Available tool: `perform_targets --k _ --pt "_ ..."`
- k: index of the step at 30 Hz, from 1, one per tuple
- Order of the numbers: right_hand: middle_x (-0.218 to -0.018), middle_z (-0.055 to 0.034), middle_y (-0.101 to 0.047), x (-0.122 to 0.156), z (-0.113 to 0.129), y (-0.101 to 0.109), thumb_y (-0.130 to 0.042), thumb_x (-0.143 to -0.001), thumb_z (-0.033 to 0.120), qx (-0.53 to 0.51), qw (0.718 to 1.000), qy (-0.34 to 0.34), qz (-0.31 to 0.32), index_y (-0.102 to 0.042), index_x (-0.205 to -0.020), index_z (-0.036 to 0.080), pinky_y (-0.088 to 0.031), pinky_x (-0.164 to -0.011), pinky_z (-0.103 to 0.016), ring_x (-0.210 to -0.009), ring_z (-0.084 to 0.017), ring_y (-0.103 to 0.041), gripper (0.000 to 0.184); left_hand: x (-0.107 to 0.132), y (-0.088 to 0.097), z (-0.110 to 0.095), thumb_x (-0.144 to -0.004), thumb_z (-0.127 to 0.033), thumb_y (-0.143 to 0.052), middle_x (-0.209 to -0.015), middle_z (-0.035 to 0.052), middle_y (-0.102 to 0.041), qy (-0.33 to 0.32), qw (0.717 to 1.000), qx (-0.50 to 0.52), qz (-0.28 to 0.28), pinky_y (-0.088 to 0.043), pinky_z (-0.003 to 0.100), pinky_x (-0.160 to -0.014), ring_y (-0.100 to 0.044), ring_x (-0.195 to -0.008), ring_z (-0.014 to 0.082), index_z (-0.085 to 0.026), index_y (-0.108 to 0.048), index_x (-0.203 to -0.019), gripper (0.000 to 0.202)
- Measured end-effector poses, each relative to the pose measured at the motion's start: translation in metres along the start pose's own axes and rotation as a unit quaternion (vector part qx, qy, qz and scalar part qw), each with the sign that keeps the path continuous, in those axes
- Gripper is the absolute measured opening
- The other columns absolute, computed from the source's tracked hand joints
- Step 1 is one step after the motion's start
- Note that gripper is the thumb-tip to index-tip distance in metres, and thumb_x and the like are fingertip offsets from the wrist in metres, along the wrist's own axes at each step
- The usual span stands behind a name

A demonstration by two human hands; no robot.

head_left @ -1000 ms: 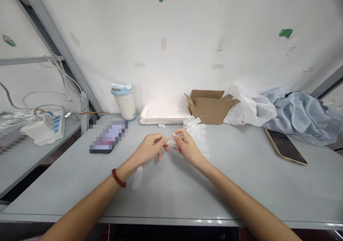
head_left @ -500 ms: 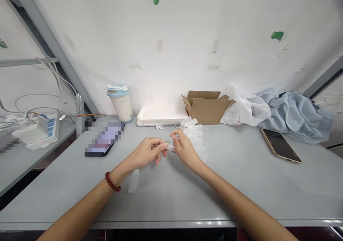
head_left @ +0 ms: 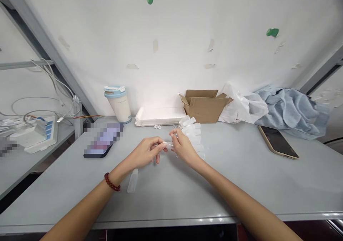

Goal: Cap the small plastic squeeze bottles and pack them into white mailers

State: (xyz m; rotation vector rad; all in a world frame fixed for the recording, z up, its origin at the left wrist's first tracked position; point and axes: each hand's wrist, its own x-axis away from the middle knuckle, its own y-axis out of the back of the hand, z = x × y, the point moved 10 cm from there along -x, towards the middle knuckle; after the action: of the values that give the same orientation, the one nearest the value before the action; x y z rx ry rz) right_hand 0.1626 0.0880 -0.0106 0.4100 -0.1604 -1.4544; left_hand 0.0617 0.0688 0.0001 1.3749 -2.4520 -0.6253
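Note:
Between my two hands is a small translucent plastic bottle. My left hand pinches its left end with thumb and index finger, the other fingers hanging loosely below. The fingers of my right hand are closed on the other end, which they mostly cover. A similar dropper bottle lies on the table beside my left wrist. Just beyond my right hand, several more translucent bottles lie in a row, partly hidden by it. Small white round pieces sit behind my hands.
Along the wall stand a cup with a blue lid, a stack of white trays, an open cardboard box, a white plastic bag and a blue cloth. Phones lie left and right. Cables and a power strip are far left.
The view has shifted slightly, so the background sits a little further left. Both hands keep their grip on the bottle, with only a small movement of the fingers.

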Motion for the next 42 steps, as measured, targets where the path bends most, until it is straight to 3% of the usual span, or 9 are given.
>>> perform_targets --k 9,15,18,23,26,29,33,38,42 --pt "-0.063 0.0015 -0.055 0.008 0.024 -0.005 -0.037 -0.091 0.042 0.081 0.993 0.085 0.033 -0.045 -0.101 0.018 -0.036 -0.052 -0.026 -0.052 -0.014 -0.047 0.028 -0.003 0.016 0.006 -0.085 -0.047 -0.045 -0.094 0.0070 -0.065 0.002 0.999 0.024 -0.048 -0.040 0.021 -0.041 -0.058 -0.047 0.0098 -0.015 -0.058 -0.089 0.035" --pt "-0.083 -0.0083 -0.060 0.009 0.029 -0.009 -0.037 -0.091 0.033 0.171 0.975 0.140 0.019 -0.051 -0.102 0.015 -0.040 -0.066 -0.031 -0.071 -0.019 -0.054 0.025 -0.006 0.022 0.013 -0.084 -0.046 -0.048 -0.063 -0.0002 -0.059 0.014 0.996 0.070 -0.061 -0.037 0.020 -0.039 -0.055 -0.042 0.0099 -0.014 -0.055 -0.078 0.034" --pt "-0.075 -0.0045 -0.056 0.010 0.035 -0.009 -0.035 -0.092 0.031 0.158 0.973 0.164 0.025 -0.055 -0.086 0.017 -0.037 -0.064 -0.029 -0.068 -0.017 -0.050 0.025 -0.003 0.024 0.008 -0.085 -0.044 -0.048 -0.046 -0.0034 -0.052 0.000 0.996 0.043 -0.080 -0.035 0.019 -0.040 -0.048 -0.039 0.0085 -0.014 -0.055 -0.071 0.034" --pt "-0.061 0.0033 -0.042 0.009 0.031 -0.009 -0.040 -0.089 0.032 0.025 0.992 0.091 0.081 -0.052 -0.068 0.017 -0.032 -0.055 -0.024 -0.057 -0.011 -0.040 0.029 0.005 0.027 -0.009 -0.087 -0.043 -0.046 -0.045 -0.0033 -0.052 -0.038 0.992 -0.033 -0.118 -0.035 0.018 -0.043 -0.045 -0.042 0.0082 -0.015 -0.056 -0.072 0.033" --pt "-0.060 0.0038 -0.041 0.005 0.031 -0.002 -0.040 -0.089 0.034 0.008 0.994 0.079 0.081 -0.055 -0.071 0.017 -0.031 -0.053 -0.023 -0.055 -0.010 -0.039 0.029 0.000 0.028 -0.011 -0.087 -0.045 -0.045 -0.049 -0.0027 -0.055 -0.036 0.993 -0.050 -0.100 -0.037 0.019 -0.044 -0.046 -0.043 0.0092 -0.016 -0.058 -0.078 0.032" --pt "-0.066 0.0006 -0.051 -0.004 0.039 0.023 -0.040 -0.090 0.032 0.094 0.987 0.131 0.009 -0.060 -0.085 0.016 -0.034 -0.057 -0.024 -0.059 -0.013 -0.045 0.026 -0.013 0.041 -0.005 -0.087 -0.046 -0.042 -0.060 -0.0009 -0.061 -0.030 0.991 -0.070 -0.108 -0.040 0.021 -0.045 -0.050 -0.045 0.0110 -0.018 -0.058 -0.095 0.033" --pt "-0.089 -0.0078 -0.061 -0.016 0.037 0.070 -0.044 -0.088 0.026 0.262 0.944 0.159 -0.121 -0.060 -0.105 0.015 -0.038 -0.068 -0.029 -0.074 -0.018 -0.053 0.025 -0.034 0.074 0.004 -0.085 -0.036 -0.044 -0.094 0.0071 -0.065 -0.062 0.959 -0.210 -0.180 -0.047 0.028 -0.060 -0.061 -0.066 0.0162 -0.016 -0.058 -0.094 0.026" --pt "-0.092 -0.0103 -0.061 -0.028 0.016 0.086 -0.044 -0.089 0.022 0.370 0.909 0.144 -0.130 -0.063 -0.106 0.017 -0.039 -0.070 -0.032 -0.090 -0.024 -0.049 0.026 -0.060 0.072 0.017 -0.082 -0.024 -0.046 -0.100 0.0107 -0.062 -0.099 0.899 -0.411 -0.114 -0.046 0.036 -0.079 -0.059 -0.090 0.0232 -0.015 -0.059 -0.099 0.024" --pt "-0.093 -0.0117 -0.061 -0.030 0.014 0.085 -0.045 -0.088 0.021 0.381 0.901 0.162 -0.128 -0.066 -0.103 0.015 -0.040 -0.076 -0.034 -0.086 -0.024 -0.045 0.026 -0.072 0.058 0.020 -0.086 -0.023 -0.045 -0.101 0.0095 -0.058 -0.113 0.860 -0.494 -0.059 -0.046 0.031 -0.071 -0.056 -0.092 0.0223 -0.018 -0.059 -0.107 0.025"
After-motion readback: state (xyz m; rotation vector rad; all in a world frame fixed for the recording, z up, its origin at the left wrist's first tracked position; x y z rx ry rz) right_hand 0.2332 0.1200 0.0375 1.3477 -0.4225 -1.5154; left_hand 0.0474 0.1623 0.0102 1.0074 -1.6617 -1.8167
